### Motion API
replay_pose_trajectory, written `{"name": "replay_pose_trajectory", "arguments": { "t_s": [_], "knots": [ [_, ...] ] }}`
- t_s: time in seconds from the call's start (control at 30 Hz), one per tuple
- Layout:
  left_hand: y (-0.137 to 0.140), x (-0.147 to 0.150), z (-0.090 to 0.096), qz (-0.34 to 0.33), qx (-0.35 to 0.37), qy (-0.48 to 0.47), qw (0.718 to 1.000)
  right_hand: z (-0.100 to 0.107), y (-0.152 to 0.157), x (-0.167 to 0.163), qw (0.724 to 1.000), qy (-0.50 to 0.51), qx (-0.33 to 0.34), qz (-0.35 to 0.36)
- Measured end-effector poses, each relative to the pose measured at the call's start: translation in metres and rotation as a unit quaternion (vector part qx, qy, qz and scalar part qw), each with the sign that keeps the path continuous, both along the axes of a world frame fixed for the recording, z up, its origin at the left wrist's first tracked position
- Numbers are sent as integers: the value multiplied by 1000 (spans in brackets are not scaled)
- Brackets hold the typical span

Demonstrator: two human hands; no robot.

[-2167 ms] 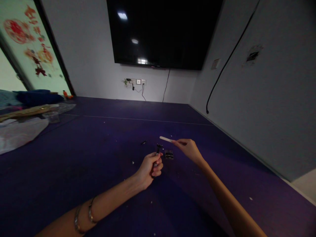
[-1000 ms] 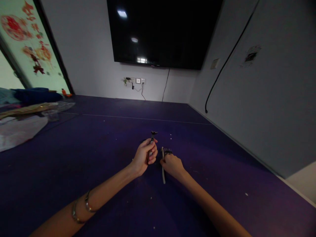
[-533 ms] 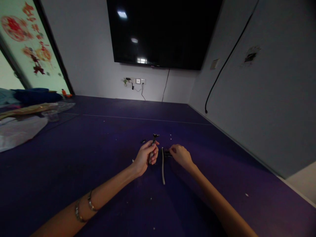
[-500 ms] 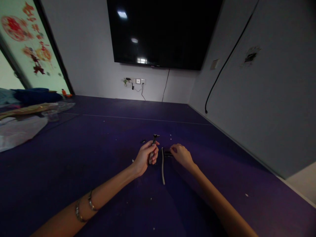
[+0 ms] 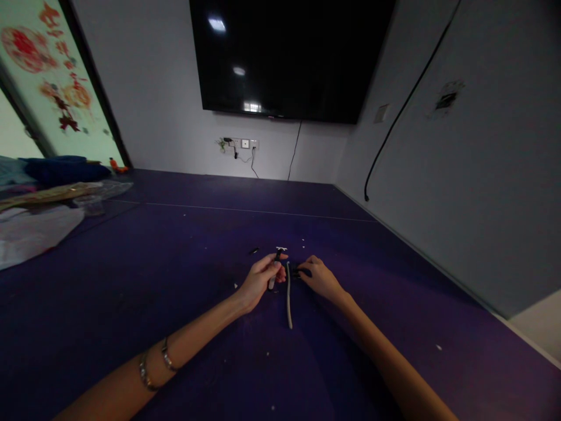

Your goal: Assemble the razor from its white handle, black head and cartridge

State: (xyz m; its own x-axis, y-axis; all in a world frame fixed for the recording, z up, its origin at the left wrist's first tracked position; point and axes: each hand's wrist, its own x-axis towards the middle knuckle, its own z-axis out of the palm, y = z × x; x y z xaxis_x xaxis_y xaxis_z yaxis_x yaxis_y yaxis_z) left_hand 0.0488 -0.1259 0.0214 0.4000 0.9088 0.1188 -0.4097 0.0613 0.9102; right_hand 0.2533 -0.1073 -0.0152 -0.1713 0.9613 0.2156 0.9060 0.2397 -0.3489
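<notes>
My left hand (image 5: 259,282) is closed around a slim tool (image 5: 277,257) with a greyish lower part, a black upper part and a pale, T-shaped top end. Its exact kind is unclear. Across from it, my right hand (image 5: 321,277) has thumb and fingers pinched at a small black piece (image 5: 295,271) low over the purple surface; the fingers partly hide it. Between the hands lies a short pale grey cord (image 5: 288,301), lengthwise and apart from the left fingers. A small dark bit (image 5: 254,250) rests just beyond my left hand.
Small white scraps dot the purple surface (image 5: 184,351). Plastic bags (image 5: 39,231) and dark blue cloth (image 5: 65,169) are piled at the far left. A television (image 5: 289,58) hangs on the back wall above sockets (image 5: 245,144). A black cable (image 5: 397,120) runs down the right wall.
My left hand has moved slightly right, and the tool in it has turned so its top shows as a pale T. My right fingers have moved a little left over the black piece.
</notes>
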Motion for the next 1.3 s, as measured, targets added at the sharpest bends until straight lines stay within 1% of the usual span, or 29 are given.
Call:
{"name": "replay_pose_trajectory", "arguments": {
  "t_s": [0.2, 0.43, 0.53, 0.63, 0.77, 0.93, 1.1, 1.3],
  "knots": [
    [1, 0, -1, -5, 13, 8, 1000, 0, 0, -2, 1000, 8, 4, -9],
    [-1, 0, -1, -6, 7, 8, 1000, 0, 0, -1, 999, 34, 19, -10],
    [0, 0, 0, -3, 4, 9, 1000, 3, 3, 0, 997, 70, 32, 6],
    [0, 0, -1, 3, -1, 13, 1000, 6, 6, 0, 990, 132, 44, 22],
    [2, 0, -2, 3, 0, 16, 1000, 11, 8, 0, 982, 182, 50, 14],
    [3, 1, -4, 15, 0, 21, 1000, 13, 9, 0, 973, 232, 17, 2],
    [5, 2, -8, 32, -9, 20, 999, 18, 6, -4, 954, 297, -26, -30],
    [4, 4, -11, 36, -13, -4, 999, 33, -1, -10, 944, 329, -27, -24]
  ]
}}
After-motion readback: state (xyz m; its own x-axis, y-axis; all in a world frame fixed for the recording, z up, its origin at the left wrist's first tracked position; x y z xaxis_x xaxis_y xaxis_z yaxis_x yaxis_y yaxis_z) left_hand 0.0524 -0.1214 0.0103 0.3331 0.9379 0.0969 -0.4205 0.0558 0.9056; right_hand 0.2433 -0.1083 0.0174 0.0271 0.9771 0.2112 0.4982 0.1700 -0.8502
